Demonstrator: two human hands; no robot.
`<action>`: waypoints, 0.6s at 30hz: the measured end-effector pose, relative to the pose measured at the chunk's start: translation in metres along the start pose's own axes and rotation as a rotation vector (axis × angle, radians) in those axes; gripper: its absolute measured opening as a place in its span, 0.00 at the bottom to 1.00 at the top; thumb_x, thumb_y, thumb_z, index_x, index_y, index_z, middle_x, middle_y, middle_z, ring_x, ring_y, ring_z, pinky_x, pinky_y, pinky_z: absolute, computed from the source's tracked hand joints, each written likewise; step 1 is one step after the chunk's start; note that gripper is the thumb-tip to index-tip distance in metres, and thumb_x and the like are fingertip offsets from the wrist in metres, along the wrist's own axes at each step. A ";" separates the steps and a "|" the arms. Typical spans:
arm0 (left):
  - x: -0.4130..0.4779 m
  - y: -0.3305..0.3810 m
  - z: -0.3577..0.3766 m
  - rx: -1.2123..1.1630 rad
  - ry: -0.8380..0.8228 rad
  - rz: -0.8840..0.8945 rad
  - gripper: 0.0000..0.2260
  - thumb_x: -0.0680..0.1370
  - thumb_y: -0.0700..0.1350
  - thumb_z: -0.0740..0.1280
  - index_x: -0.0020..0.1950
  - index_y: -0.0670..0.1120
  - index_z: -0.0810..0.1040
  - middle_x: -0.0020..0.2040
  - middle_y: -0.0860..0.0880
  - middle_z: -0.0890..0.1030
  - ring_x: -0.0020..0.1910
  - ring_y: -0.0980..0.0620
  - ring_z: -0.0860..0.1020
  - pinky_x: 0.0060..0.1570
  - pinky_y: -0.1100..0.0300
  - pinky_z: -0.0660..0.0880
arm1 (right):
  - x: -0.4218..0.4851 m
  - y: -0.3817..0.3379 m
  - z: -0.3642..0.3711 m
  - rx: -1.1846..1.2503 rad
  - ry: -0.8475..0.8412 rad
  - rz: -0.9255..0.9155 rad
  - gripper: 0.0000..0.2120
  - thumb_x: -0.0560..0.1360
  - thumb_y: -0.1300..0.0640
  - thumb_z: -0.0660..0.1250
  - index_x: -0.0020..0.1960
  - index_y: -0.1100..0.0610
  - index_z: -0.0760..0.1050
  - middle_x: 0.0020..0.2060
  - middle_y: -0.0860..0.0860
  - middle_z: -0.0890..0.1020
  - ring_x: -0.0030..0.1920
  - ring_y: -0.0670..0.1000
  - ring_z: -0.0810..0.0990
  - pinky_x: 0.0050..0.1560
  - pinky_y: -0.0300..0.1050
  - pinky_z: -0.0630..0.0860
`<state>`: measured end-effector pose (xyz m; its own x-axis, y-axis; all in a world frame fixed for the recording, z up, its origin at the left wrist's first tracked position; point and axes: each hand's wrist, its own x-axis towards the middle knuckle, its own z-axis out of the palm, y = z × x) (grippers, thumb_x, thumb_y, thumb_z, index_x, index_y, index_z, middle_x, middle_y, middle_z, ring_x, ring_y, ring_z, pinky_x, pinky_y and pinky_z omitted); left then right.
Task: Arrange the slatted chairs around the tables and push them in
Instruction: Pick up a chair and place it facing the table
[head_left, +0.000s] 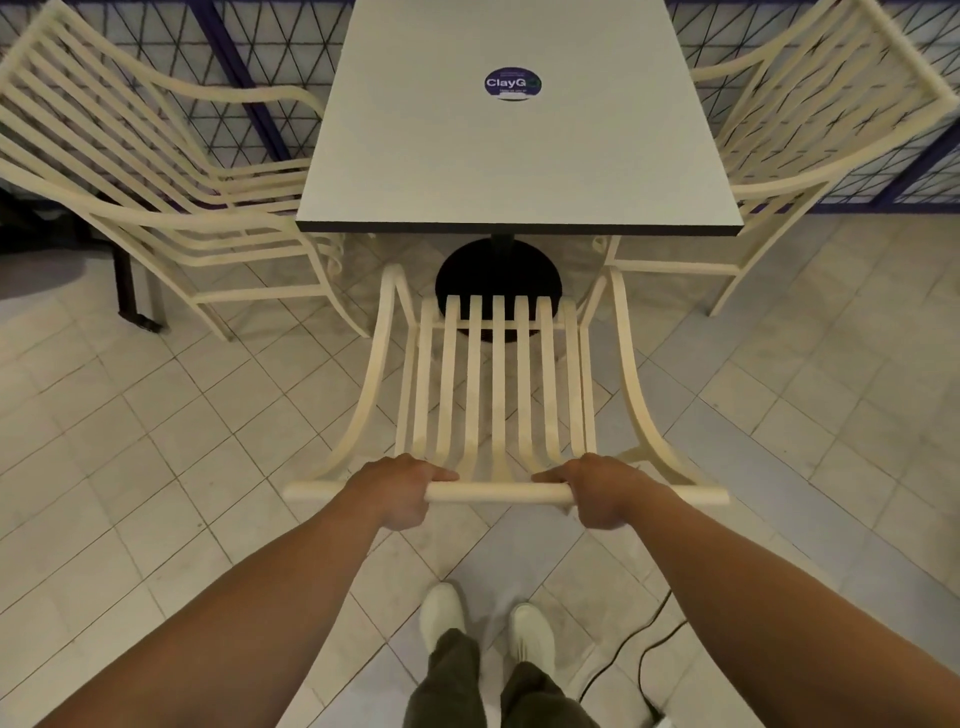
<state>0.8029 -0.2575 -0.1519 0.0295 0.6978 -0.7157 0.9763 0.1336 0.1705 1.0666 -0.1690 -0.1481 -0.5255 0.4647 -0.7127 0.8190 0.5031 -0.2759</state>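
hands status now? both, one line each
Left hand: closed, fingers curled round the top rail of the middle chair.
Right hand: closed, gripping the same top rail.

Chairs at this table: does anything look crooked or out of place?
The near chair, gripped at its top rail by the left hand and right hand, stands clear of the table, not pushed in. A black cable trails across the floor by the feet.
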 end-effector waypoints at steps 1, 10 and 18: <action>0.005 -0.003 -0.004 0.000 -0.004 0.009 0.29 0.79 0.43 0.60 0.75 0.69 0.64 0.63 0.51 0.75 0.57 0.47 0.77 0.52 0.54 0.76 | 0.003 0.000 -0.003 0.009 0.002 0.014 0.37 0.73 0.66 0.64 0.75 0.37 0.62 0.57 0.50 0.76 0.52 0.53 0.77 0.56 0.49 0.77; 0.032 -0.015 -0.033 0.016 -0.003 0.050 0.28 0.79 0.43 0.61 0.75 0.68 0.64 0.59 0.51 0.75 0.49 0.49 0.74 0.48 0.55 0.73 | 0.025 -0.002 -0.026 0.004 0.060 0.063 0.35 0.74 0.65 0.65 0.74 0.37 0.64 0.56 0.49 0.77 0.48 0.49 0.75 0.57 0.48 0.77; 0.029 -0.017 -0.040 0.009 -0.024 0.056 0.24 0.79 0.56 0.64 0.74 0.69 0.65 0.60 0.53 0.78 0.54 0.50 0.78 0.46 0.57 0.71 | 0.021 0.003 -0.032 0.043 0.077 0.056 0.32 0.74 0.63 0.65 0.73 0.38 0.67 0.57 0.48 0.78 0.50 0.49 0.78 0.55 0.47 0.77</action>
<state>0.7790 -0.2116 -0.1487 0.0889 0.6871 -0.7211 0.9749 0.0883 0.2043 1.0504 -0.1343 -0.1436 -0.4938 0.5464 -0.6764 0.8556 0.4440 -0.2660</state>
